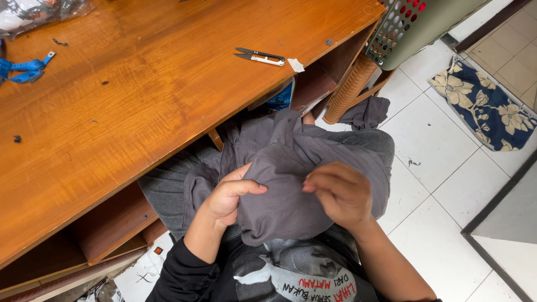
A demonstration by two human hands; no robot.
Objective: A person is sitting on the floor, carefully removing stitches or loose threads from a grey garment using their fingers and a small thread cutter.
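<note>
Grey cloth (291, 184) bunched on the person's lap, below the edge of the wooden tabletop (140, 95). Left hand (232, 196) closed on the cloth, thumb pinching a fold from the side. Right hand (338, 193) curled, fingertips pressed together on the cloth near the middle. Thread snips (260, 56) lie on the tabletop, well apart from both hands. Blue tape (25, 70) at the tabletop's far left edge. Floral mat (484, 106) on the tiled floor (442, 179).

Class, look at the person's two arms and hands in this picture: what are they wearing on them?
The left hand is bare, with a black sleeve pushed up to the forearm. The right hand and its forearm are bare, with no sleeve showing. No gloves, rings or watch are visible.
</note>
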